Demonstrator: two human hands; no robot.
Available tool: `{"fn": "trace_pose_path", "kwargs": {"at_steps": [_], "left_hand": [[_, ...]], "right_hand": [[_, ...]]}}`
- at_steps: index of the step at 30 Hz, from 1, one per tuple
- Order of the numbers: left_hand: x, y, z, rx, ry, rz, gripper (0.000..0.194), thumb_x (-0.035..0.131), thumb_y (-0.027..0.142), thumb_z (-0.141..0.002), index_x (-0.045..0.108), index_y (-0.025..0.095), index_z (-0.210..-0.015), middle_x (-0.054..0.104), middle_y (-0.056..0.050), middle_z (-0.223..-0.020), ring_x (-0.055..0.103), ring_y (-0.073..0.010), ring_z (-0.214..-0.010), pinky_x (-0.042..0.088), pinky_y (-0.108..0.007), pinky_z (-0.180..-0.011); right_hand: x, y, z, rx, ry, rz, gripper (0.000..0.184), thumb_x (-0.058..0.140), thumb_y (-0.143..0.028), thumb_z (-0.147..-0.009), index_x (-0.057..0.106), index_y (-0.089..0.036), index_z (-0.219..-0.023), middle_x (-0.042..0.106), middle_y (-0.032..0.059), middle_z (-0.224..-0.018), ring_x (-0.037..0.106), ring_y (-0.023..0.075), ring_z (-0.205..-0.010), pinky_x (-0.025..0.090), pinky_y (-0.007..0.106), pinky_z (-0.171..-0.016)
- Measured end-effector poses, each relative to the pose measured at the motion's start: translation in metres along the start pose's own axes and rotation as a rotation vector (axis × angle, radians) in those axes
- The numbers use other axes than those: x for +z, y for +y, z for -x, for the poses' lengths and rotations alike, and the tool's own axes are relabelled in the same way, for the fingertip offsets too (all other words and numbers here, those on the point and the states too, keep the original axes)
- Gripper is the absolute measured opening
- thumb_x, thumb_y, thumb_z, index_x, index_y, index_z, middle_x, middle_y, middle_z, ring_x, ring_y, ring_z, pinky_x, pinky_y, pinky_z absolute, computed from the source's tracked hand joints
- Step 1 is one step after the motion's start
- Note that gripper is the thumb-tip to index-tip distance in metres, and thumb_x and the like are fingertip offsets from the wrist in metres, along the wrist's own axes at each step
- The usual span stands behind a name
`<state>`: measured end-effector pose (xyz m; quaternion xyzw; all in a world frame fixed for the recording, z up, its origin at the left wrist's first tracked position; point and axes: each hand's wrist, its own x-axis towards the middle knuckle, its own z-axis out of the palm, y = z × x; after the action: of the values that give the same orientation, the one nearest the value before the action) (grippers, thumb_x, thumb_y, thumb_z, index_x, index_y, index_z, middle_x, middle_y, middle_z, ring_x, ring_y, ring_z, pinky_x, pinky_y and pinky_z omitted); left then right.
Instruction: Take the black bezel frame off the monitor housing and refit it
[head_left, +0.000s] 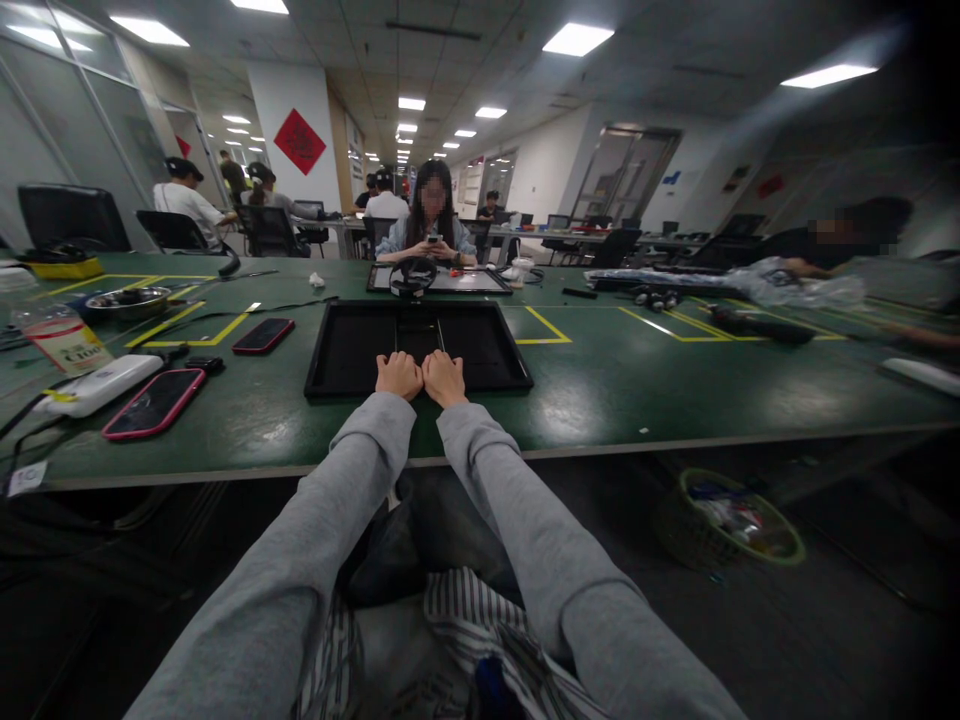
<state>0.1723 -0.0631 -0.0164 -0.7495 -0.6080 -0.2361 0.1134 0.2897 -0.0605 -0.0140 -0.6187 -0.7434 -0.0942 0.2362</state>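
Note:
A shallow black rectangular tray (343, 386) with a raised rim lies flat on the green table in front of me. My left hand (399, 376) and my right hand (444, 378) are side by side at the middle of its near edge, almost touching. Both are closed, with fingers curled over the near rim and fingertips hidden from me. A small dark rectangular part (416, 322) shows inside the tray near its far side, between thin lighter strips.
Left of the tray are a phone (263, 336), a pink-edged phone (154, 403), a white power bank (112, 385), a bottle (67, 335) and a metal bowl (129, 302). Opposite, a person (431, 225) sits holding a phone. A waste basket (739, 520) stands below right.

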Motion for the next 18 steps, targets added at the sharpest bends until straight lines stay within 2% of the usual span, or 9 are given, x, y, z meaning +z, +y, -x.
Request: {"fn": "trace_pose_path", "kwargs": {"at_steps": [18], "left_hand": [[-0.0022,0.0012,-0.0016,-0.03,-0.007,0.05,0.031,0.041,0.022,-0.099,0.071,0.018,-0.104,0.07,-0.017,-0.116,0.059,-0.0323,-0.114,0.03,-0.055,-0.105]], "right_hand": [[-0.0012,0.0004,0.0005,0.015,-0.002,0.017,0.041,0.03,-0.027,-0.11,0.07,-0.017,-0.109,0.069,0.0147,-0.124,0.058,0.0267,-0.116,0.037,0.042,-0.096]]}}
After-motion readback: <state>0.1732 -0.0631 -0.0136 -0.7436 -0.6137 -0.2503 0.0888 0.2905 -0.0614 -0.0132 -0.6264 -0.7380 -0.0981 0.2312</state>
